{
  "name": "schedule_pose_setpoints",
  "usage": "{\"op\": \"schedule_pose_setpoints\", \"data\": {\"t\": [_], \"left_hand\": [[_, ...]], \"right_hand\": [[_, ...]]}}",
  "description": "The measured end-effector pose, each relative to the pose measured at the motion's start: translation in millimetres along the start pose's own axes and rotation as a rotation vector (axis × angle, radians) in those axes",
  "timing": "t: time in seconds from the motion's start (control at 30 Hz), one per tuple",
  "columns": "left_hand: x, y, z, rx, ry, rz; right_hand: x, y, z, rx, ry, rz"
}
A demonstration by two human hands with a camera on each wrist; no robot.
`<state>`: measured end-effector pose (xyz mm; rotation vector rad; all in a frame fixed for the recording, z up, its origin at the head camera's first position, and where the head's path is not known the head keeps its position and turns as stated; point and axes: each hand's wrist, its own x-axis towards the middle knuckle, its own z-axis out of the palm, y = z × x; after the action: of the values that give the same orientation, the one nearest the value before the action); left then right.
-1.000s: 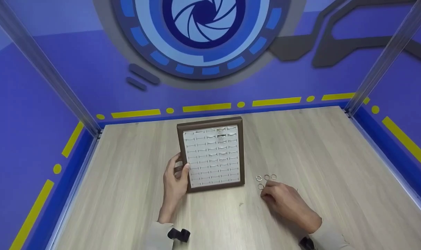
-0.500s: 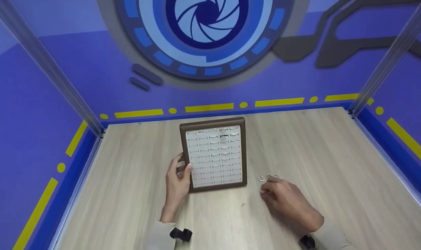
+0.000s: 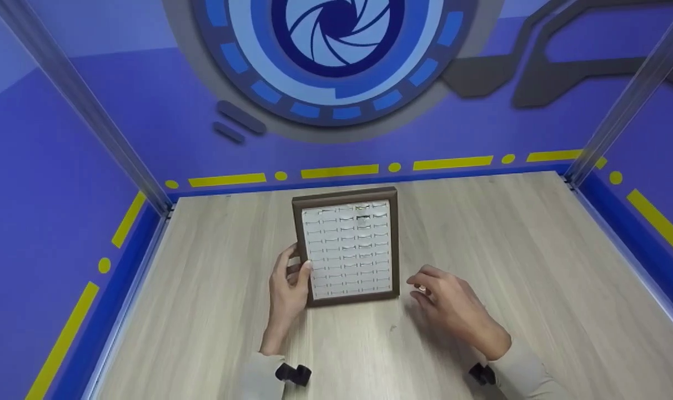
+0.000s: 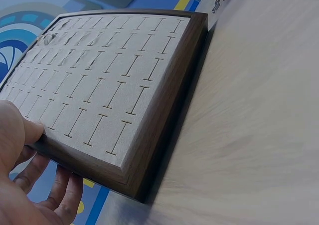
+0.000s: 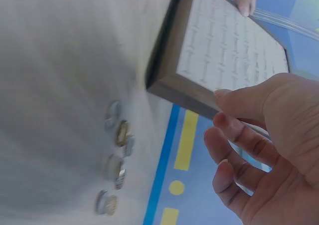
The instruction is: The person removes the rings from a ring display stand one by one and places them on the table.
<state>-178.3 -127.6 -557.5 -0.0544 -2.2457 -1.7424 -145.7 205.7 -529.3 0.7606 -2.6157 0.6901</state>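
Note:
A brown-framed ring display tray (image 3: 347,250), with white padding and rows of slits, stands tilted on the table in the head view. Its left side is held by my left hand (image 3: 288,291), thumb on the front edge and fingers behind. Several rings (image 5: 122,132) lie loose on the table in the right wrist view; in the head view my right hand hides most of them. My right hand (image 3: 447,303) hovers over them, right of the tray. Its fingers (image 5: 232,127) are loosely bent, with a gap to the thumb and no ring visible between.
A few rings (image 3: 362,208) sit in slits near the tray's top. The wood-grain table (image 3: 231,250) ends at a blue printed back wall (image 3: 131,122). Metal posts (image 3: 619,111) stand at the back corners.
My right hand has lifted from the loose rings and shifted up and slightly left toward the tray, its fingers spreading a little. My left hand keeps its hold on the tray. The view has shifted slightly.

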Motion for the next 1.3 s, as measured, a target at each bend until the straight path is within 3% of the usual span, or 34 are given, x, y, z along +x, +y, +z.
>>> {"op": "schedule_pose_setpoints", "data": {"t": [0.3, 0.5, 0.73, 1.0, 1.3], "left_hand": [[0.6, 0.9, 0.2, 0.005, 0.002, 0.001], [-1.0, -0.2, 2.3, 0.003, 0.01, -0.016], [-0.2, 0.1, 0.2, 0.009, 0.008, 0.01], [0.7, -0.1, -0.5, 0.007, -0.001, 0.007], [0.9, -0.2, 0.1, 0.015, -0.002, 0.003]], "right_hand": [[24.9, -14, 0, 0.036, 0.062, -0.058], [39.2, -23, -3, 0.071, 0.093, -0.044], [57.9, -37, -8, 0.144, 0.133, -0.059], [76.5, -49, -11, 0.106, 0.194, -0.113], [98.3, -44, 0, 0.104, 0.275, -0.135]]}}
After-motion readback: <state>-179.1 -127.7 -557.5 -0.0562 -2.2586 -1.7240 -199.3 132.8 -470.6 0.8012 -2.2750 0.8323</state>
